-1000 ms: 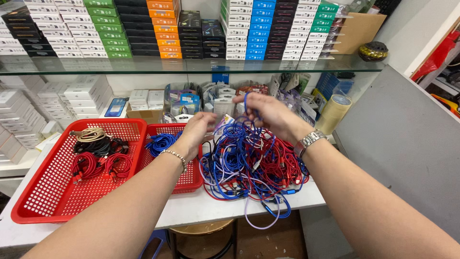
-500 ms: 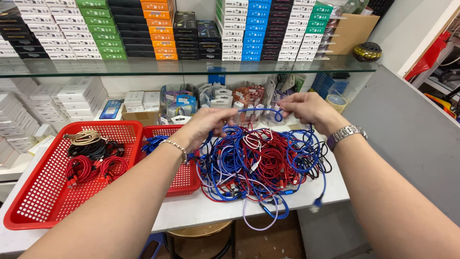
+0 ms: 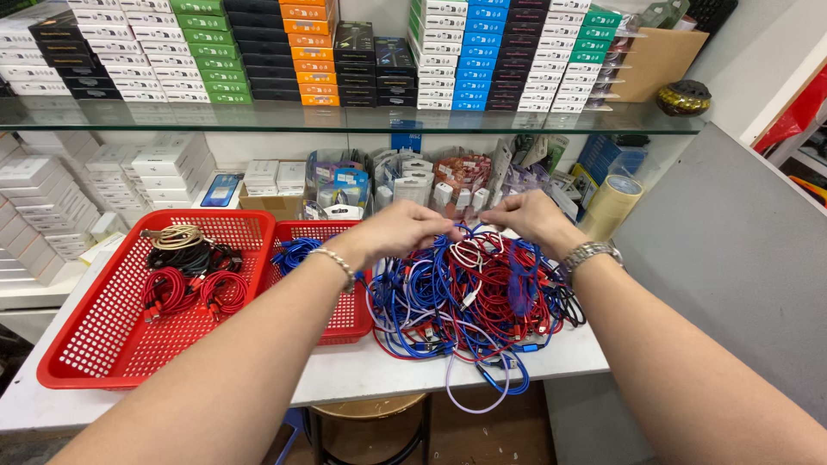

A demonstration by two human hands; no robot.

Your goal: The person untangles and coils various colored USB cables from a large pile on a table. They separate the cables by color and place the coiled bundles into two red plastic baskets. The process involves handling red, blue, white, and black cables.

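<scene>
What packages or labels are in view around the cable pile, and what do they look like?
Stacked flat boxes: on the glass shelf, columns of white, green, black, orange, blue.
White boxes: below the shelf, left, plain stacks.
Hanging pouches: behind the cable pile, clear and white.
Blue label: small square under the shelf edge.

A tangled cable pile [image 3: 469,297] fills the white table [image 3: 345,379] up to the grey panel [image 3: 732,258] on the right. Red baskets [image 3: 129,336] occupy the left; only the front strip lies bare. A glass shelf [image 3: 345,120] caps the room overhead, with packaged goods [image 3: 413,176] crowding the back.
</scene>
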